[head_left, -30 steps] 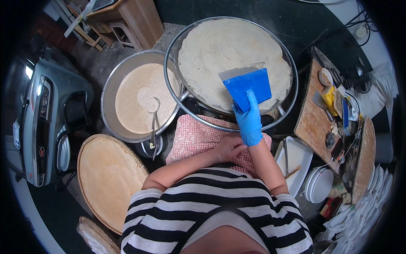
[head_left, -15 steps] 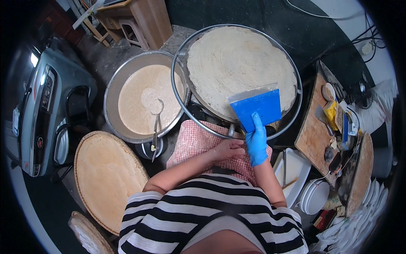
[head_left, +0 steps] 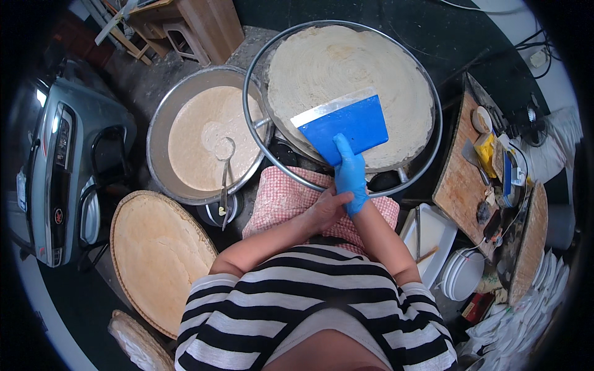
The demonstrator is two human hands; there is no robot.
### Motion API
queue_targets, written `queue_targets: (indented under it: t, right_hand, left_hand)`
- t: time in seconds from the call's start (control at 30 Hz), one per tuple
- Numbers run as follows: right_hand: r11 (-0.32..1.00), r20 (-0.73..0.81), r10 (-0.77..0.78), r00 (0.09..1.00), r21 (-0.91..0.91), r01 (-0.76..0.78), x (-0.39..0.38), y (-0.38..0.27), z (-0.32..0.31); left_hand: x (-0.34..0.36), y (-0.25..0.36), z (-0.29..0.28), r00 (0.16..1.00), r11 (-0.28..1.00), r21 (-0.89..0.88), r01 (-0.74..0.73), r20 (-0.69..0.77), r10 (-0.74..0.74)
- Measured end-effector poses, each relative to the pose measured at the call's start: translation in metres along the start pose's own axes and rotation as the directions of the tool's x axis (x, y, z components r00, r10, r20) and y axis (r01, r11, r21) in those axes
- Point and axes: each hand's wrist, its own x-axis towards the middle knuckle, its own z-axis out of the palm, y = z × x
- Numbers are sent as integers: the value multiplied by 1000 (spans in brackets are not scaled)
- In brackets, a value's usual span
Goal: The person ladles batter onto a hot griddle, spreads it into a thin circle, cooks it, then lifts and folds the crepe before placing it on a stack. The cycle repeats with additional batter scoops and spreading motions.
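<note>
My gloved right hand (head_left: 350,174) grips a wide blue scraper (head_left: 346,131) with a pale metal blade. The scraper is over the near part of a thin, pale round sheet of batter (head_left: 371,68) spread on a round griddle. Close against the right wrist is my bare left hand (head_left: 328,209), fingers curled and partly hidden, thumb toward the glove's cuff. Whether it holds anything does not show. A metal hoop (head_left: 250,108) circles the griddle, its near side in front of my hands.
To the left stands a big metal basin (head_left: 159,167) of batter with a ladle (head_left: 225,167) in it. Nearer lies a round woven tray (head_left: 161,260) with a pale sheet on it. A cluttered wooden board (head_left: 461,185) and a white tub (head_left: 433,232) are at the right.
My right hand and the scraper have moved left and slightly away from me over the batter sheet. My left hand has shifted slightly away from me, closer against the right wrist.
</note>
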Motion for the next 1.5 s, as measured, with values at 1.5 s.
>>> queue_targets:
  t: [1.5]
  right_hand:
    - [931,17,-183,983,-317,179,-18,-10,-20]
  left_hand:
    - [1,-4,-6,977,863,484,142,73,-202]
